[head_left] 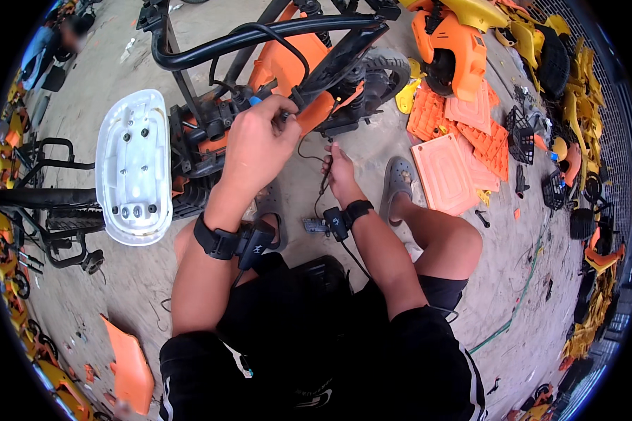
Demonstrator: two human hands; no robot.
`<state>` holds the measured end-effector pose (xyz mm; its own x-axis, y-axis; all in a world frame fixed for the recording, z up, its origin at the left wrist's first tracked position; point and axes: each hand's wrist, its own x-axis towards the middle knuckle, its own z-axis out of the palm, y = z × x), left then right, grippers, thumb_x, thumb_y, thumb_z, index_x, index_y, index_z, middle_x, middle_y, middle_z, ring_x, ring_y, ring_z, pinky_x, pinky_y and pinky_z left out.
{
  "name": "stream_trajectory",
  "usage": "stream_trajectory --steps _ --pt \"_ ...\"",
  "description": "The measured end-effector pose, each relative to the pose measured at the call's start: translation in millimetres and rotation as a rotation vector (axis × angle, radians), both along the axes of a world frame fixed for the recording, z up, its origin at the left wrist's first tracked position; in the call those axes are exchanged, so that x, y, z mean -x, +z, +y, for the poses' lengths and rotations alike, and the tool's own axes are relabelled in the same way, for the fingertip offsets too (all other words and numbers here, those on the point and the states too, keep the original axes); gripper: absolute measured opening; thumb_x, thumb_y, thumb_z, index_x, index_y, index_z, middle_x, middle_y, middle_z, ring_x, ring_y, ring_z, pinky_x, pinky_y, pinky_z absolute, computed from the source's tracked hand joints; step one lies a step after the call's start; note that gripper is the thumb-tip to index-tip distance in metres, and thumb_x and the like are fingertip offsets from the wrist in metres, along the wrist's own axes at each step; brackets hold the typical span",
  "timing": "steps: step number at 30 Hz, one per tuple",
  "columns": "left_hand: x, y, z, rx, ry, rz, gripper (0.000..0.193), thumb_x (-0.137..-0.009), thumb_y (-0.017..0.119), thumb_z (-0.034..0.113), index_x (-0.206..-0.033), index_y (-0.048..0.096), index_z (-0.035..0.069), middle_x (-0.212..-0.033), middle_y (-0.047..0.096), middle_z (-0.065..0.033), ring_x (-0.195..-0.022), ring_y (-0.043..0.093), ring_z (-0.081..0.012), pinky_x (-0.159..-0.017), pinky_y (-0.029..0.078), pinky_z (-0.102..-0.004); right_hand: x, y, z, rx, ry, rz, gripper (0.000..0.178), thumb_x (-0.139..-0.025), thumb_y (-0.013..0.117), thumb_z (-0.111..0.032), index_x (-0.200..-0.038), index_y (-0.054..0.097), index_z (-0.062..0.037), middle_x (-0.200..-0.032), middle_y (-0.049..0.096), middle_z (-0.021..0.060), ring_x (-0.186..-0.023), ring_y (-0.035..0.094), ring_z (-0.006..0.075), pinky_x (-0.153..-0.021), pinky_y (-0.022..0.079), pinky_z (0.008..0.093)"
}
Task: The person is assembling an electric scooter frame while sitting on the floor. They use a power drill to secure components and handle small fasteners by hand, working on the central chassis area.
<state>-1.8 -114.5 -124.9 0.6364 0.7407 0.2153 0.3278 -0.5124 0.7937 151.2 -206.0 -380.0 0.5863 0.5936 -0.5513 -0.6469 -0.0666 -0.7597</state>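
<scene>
My left hand (263, 137) is closed at the frame of a black and orange two-wheeled vehicle (270, 28). A small blue piece (254, 100) sticks out beside its knuckles, and something dark shows at the fingertips. What kind of thing it is stays hidden. Lower and to the right, my right hand (340, 168) pinches a thin black cable (323, 184) that hangs beneath the vehicle's rear end. The rear wheel (390, 74) stands just beyond it. A white oval tray-like panel (135, 168) with several dark fasteners sits on the vehicle to the left of my hands.
Orange flat panels (446, 175) lie piled on the right, below an orange fender-like part (463, 56). Yellow body parts (583, 112) line the right wall. A green hose (516, 316) crosses the floor. An orange panel (130, 365) lies at lower left. Another person (49, 49) is at upper left.
</scene>
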Motion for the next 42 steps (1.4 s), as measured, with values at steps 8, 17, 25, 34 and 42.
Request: stream_trajectory --steps 8,17,25,34,42 --pt "-0.6 -5.9 -9.8 -0.057 -0.051 -0.116 0.020 -0.082 0.061 0.004 -0.100 0.065 0.000 -0.083 0.065 -0.0120 -0.063 0.058 -0.0155 -0.060 0.047 -0.0284 -22.3 -21.8 -22.5 0.140 0.050 -0.705 0.037 -0.101 0.050 -0.032 -0.100 0.069 0.0005 -0.076 0.062 0.0051 -0.072 0.055 0.0126 -0.068 0.044 0.0273" --pt "-17.7 -18.0 -33.3 -0.125 -0.113 0.033 0.011 -0.076 0.058 0.012 -0.079 0.064 0.002 -0.080 0.064 -0.0150 -0.074 0.064 -0.0384 -0.063 0.050 -0.0467 -22.7 -4.0 -5.6 -0.044 0.105 -0.974 0.023 -0.093 0.063 -0.020 -0.099 0.063 0.0021 -0.082 0.065 0.0056 -0.075 0.056 0.0106 -0.070 0.048 0.0274" --pt "-35.0 -26.8 -42.1 -0.165 -0.195 0.079 0.014 -0.076 0.057 0.014 -0.080 0.063 0.001 -0.081 0.065 -0.0162 -0.075 0.064 -0.0387 -0.064 0.051 -0.0477 -35.0 -40.6 -15.2 -0.443 0.022 -0.319 0.025 -0.097 0.054 -0.022 -0.107 0.059 0.0003 -0.093 0.063 0.0063 -0.085 0.056 0.0135 -0.077 0.047 0.0295" --pt "-37.1 -24.1 -47.5 -0.153 -0.183 0.132 0.013 -0.078 0.057 0.015 -0.077 0.061 0.002 -0.082 0.065 -0.0153 -0.075 0.063 -0.0378 -0.067 0.051 -0.0480 -26.0 -55.0 -14.4 -0.517 0.063 -0.193 0.029 -0.100 0.046 -0.024 -0.115 0.055 -0.0008 -0.105 0.060 0.0086 -0.097 0.054 0.0180 -0.088 0.044 0.0335" --pt "-37.4 -24.6 -47.9 -0.131 -0.219 0.078 0.014 -0.078 0.058 0.014 -0.080 0.064 0.002 -0.083 0.067 -0.0150 -0.077 0.065 -0.0367 -0.068 0.052 -0.0465 -18.4 -93.7 1.6 -0.654 0.092 -0.130 0.033 -0.102 0.040 -0.025 -0.123 0.051 -0.0018 -0.115 0.056 0.0106 -0.107 0.052 0.0220 -0.097 0.041 0.0370"
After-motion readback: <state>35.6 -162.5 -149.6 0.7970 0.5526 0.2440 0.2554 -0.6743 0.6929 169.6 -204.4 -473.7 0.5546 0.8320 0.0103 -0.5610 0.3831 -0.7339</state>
